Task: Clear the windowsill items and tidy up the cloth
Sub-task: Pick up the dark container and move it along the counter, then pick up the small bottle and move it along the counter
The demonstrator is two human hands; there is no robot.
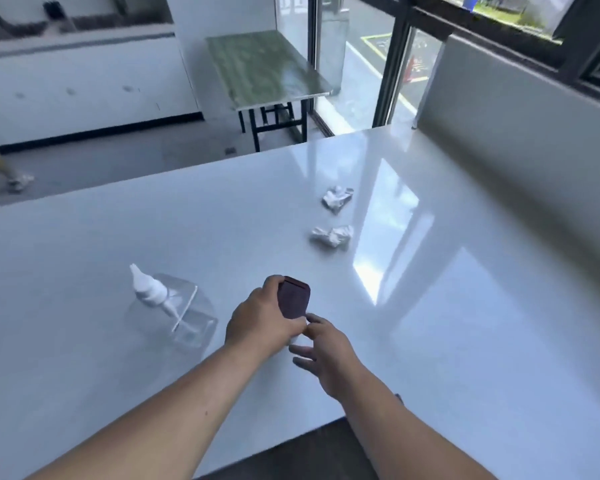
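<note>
**Gripping a dark red object over the white sill**

Gripping the dark red flat object (293,301), the left hand (260,322) curls its fingers around the left edge; its long axis runs away from the person. No writing is readable. The right hand (321,351) touches its near end, fingers loosely spread. Left of the fingers lies a clear pump bottle (168,306) on its side, nozzle pointing away; two crumpled white wads (333,235) lie beyond the fingers on the white countertop (465,323).

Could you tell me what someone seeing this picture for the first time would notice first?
Near the middle, the left hand grips a small dark red rectangular object above the glossy white countertop, the right hand touching its lower end. To the left stands a clear plastic pump bottle; two crumpled white paper wads lie farther back.
</note>
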